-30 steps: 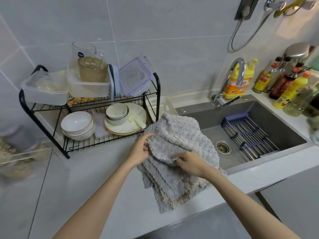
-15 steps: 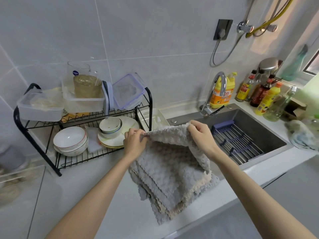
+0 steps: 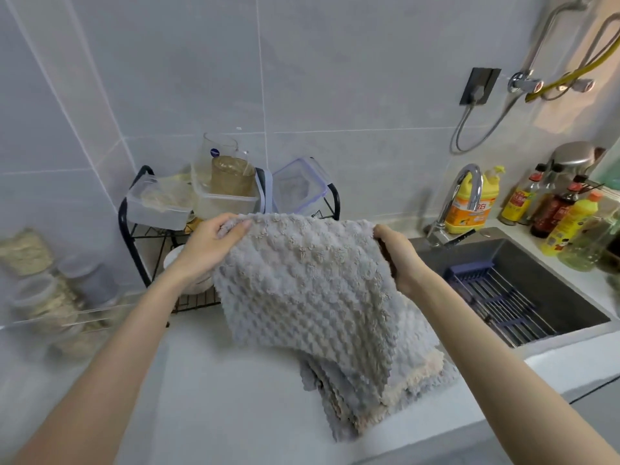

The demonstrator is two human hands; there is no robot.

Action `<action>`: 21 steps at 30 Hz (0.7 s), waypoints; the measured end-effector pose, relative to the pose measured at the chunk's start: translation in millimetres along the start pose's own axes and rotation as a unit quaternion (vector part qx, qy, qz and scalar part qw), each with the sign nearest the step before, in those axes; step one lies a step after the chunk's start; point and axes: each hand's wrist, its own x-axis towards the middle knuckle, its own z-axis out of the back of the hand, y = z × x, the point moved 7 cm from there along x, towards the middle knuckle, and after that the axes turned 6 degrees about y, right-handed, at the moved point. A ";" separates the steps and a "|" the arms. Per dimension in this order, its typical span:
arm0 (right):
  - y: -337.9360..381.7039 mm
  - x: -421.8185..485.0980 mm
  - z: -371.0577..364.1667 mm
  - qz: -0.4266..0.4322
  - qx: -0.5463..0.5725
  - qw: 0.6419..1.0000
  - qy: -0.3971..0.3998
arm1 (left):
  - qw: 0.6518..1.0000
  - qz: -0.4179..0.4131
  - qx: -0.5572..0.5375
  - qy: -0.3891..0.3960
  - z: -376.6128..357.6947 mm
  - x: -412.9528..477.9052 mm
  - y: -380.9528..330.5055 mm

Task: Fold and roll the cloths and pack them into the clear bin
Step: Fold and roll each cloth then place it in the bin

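Both hands hold one grey waffle-textured cloth (image 3: 302, 290) up above the counter (image 3: 218, 407), spread between them. Left hand (image 3: 211, 250) pinches the top left corner, thumb on the front face, fingers curled behind. Right hand (image 3: 401, 263) clamps the top right corner, fingers wrapped round the edge (tips hidden behind the fabric). The cloth hangs slack and slanted, and its lower edge reaches the cloth stack (image 3: 419, 377); can't tell whether it touches or hangs just in front. The stack of grey and beige cloths lies at the counter's front edge, just beside the sink (image 3: 550, 280), with one corner overhanging the edge. Clear bin (image 3: 63, 318) sits at the counter's left edge, well apart from the cloths, blurred, contents unclear. A black dish rack (image 3: 134, 239) stands at the back edge behind the left hand, holding plastic containers and a bowl. A blue drain rack (image 3: 496, 297) sits in the sink. Faucet (image 3: 461, 193) and yellow detergent bottle (image 3: 474, 206) are at the sink's back rim.
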 end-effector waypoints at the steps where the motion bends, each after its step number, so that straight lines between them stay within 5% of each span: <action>1: -7.4 2.6 -11.0 -0.015 -0.003 1.000 0.014 | 1.000 0.020 0.003 0.006 9.4 -10.1 6.8; 7: -58.4 9.5 -70.0 -0.082 -0.172 0.975 0.114 | 0.975 0.107 0.138 0.137 33.8 -76.4 55.7; 14: -124.0 -13.5 -118.8 -0.222 -0.271 0.878 0.325 | 0.931 0.240 0.134 0.239 50.9 -141.0 125.0; 21: -147.4 -19.0 -123.5 -0.254 -0.390 0.812 0.353 | 0.870 0.317 0.117 0.358 39.9 -163.6 154.7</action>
